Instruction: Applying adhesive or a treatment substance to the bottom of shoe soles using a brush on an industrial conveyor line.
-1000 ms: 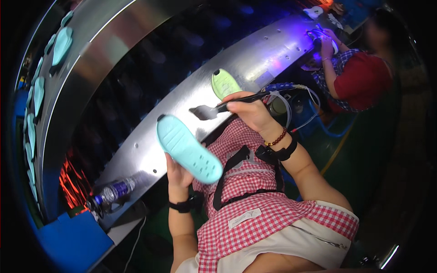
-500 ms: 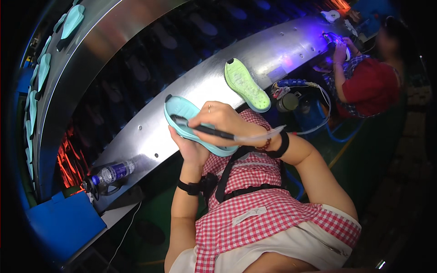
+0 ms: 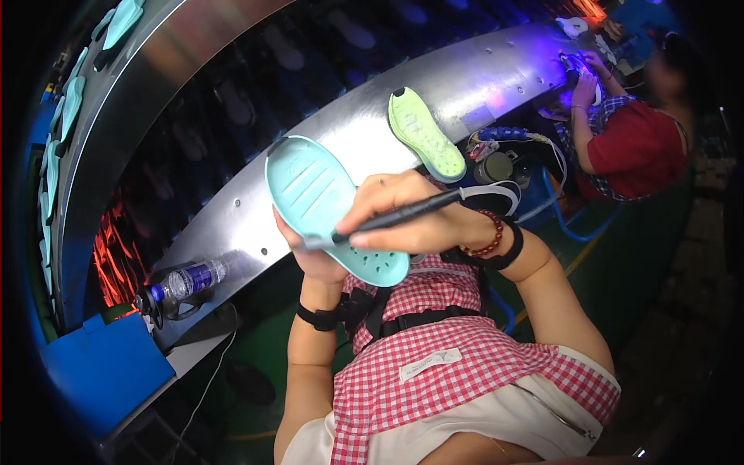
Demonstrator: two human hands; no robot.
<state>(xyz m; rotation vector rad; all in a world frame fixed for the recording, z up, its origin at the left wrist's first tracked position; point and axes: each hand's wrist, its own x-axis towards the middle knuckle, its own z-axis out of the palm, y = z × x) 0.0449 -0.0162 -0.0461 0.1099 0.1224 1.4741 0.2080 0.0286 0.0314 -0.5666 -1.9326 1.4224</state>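
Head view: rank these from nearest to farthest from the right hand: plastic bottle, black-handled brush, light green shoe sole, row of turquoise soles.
From the right hand:
1. Black-handled brush: held in it.
2. Light green shoe sole: on the metal counter, just beyond the hand.
3. Plastic bottle: lying at the counter's left end.
4. Row of turquoise soles: far left.

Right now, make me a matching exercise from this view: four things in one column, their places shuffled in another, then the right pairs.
Things
1. Turquoise sole
2. Black-handled brush
3. Lime-green sole
4. Purple-labelled bottle

Places
A. On the metal bench, beyond the right hand
B. At the picture's left, near the blue box
C. Held in the left hand
D. Held in the right hand

Pairs: 1-C, 2-D, 3-A, 4-B
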